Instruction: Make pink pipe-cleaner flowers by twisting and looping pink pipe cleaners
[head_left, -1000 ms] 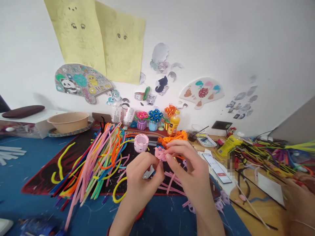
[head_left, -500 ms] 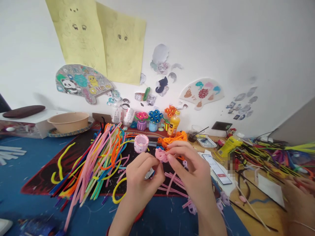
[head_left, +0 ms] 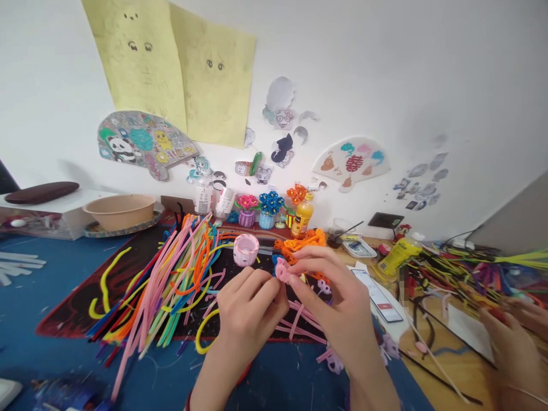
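Observation:
Between my two hands is a small pink pipe-cleaner flower (head_left: 281, 269), its loops bunched together. My right hand (head_left: 331, 285) pinches it from the right between thumb and fingers. Against its lower left side, my left hand (head_left: 252, 302) is closed in a pinch; what lies inside those fingertips is hidden. Just behind my hands stands a small pink-and-white striped pot (head_left: 246, 250). Loose pink pipe cleaners (head_left: 303, 319) lie on the dark mat under my right hand, and lilac pipe-cleaner loops (head_left: 334, 359) rest by my right wrist.
A big heap of coloured pipe cleaners (head_left: 184, 274) spreads to the left. Finished flower pots (head_left: 268, 211) and an orange juice bottle (head_left: 302, 216) line the wall. At right lie a phone (head_left: 379, 294) and more pipe cleaners, where another person's hands (head_left: 514, 337) work.
The pink flower has turned between my fingers and now shows more edge-on. My left fingers have closed in more tightly. The other person's hands have shifted at the right.

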The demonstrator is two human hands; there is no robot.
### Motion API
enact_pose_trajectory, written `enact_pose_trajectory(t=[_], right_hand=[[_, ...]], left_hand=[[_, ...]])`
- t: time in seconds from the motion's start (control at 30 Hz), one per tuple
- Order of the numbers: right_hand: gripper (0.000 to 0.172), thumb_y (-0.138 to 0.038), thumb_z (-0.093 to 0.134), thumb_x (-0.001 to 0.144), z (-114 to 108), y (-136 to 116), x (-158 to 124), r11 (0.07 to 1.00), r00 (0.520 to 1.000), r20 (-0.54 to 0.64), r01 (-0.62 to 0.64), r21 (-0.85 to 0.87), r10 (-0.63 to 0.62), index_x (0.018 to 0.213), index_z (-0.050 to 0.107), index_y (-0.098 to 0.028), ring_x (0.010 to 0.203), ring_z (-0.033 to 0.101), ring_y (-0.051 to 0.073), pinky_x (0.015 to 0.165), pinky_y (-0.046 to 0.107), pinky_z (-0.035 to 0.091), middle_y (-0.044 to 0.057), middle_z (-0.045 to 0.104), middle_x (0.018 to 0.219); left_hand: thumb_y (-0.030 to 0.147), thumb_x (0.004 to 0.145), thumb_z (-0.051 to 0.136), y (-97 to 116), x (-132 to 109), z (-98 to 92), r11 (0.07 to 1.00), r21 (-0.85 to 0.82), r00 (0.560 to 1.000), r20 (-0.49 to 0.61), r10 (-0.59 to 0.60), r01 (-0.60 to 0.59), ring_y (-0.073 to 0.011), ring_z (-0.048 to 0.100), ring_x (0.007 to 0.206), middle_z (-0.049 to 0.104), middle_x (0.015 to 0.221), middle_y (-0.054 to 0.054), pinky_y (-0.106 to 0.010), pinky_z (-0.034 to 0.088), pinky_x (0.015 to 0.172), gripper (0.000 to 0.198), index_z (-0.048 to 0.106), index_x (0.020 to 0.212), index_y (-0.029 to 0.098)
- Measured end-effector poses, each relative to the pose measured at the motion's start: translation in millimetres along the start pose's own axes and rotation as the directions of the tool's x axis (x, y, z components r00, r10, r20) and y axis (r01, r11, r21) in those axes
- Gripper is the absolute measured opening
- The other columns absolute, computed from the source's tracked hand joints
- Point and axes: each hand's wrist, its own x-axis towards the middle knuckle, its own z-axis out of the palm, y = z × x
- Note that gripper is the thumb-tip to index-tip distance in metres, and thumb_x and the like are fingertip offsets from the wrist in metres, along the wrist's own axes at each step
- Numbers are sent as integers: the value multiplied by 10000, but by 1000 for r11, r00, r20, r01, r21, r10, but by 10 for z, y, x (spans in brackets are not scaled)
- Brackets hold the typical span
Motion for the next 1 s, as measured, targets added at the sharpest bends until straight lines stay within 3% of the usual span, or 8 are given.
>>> enact_pose_trajectory(t=[0.37, 0.57, 0.73, 0.83, 1.0], right_hand=[[32, -223, 653, 839, -33, 8, -42, 1000, 1000, 12, -3, 31, 3, 840, 679, -241, 978, 598, 195, 878, 343, 471, 35, 633, 1003], [158, -254, 643, 851, -98, 53, -88, 1000, 1000, -26, -7, -7, 7, 1006, 661, -278, 990, 588, 193, 821, 320, 492, 32, 632, 1054], [117, -269, 653, 850, -116, 55, -76, 995, 998, -16, 60, -78, -62, 960, 686, -294, 1002, 593, 185, 849, 302, 485, 19, 635, 1050], [188, -283, 650, 855, -131, 60, -86, 994, 997, -31, 74, -80, -77, 1040, 667, -315, 1010, 591, 180, 847, 294, 486, 15, 622, 1081], [215, -314, 601, 887, -148, 46, -98, 986, 996, 42, 81, -146, -75, 1091, 666, -333, 1066, 577, 189, 904, 303, 467, 20, 601, 1131]], left_hand=[[46, 783, 621, -19, 11, -21, 1000, -12, 1000, -22, 4, -4, -120, 525, 606, 657, 705, -23, -242, 414, 565, 128, 594, 775, 170], [53, 820, 606, -25, 4, -42, 968, -222, 993, 3, -118, 115, -147, 578, 761, 661, 855, -57, -258, 461, 672, 141, 630, 896, 170], [30, 833, 573, -34, 2, -44, 916, -362, 985, 61, -163, 174, -138, 572, 774, 643, 876, -45, -246, 458, 691, 169, 624, 904, 174], [30, 849, 546, -39, 11, -50, 878, -427, 976, 103, -192, 217, -135, 582, 795, 636, 887, -42, -237, 457, 706, 172, 626, 914, 169], [36, 861, 528, -47, 2, -52, 836, -489, 968, 128, -214, 249, -143, 586, 836, 626, 901, -42, -239, 460, 729, 169, 617, 915, 170]])
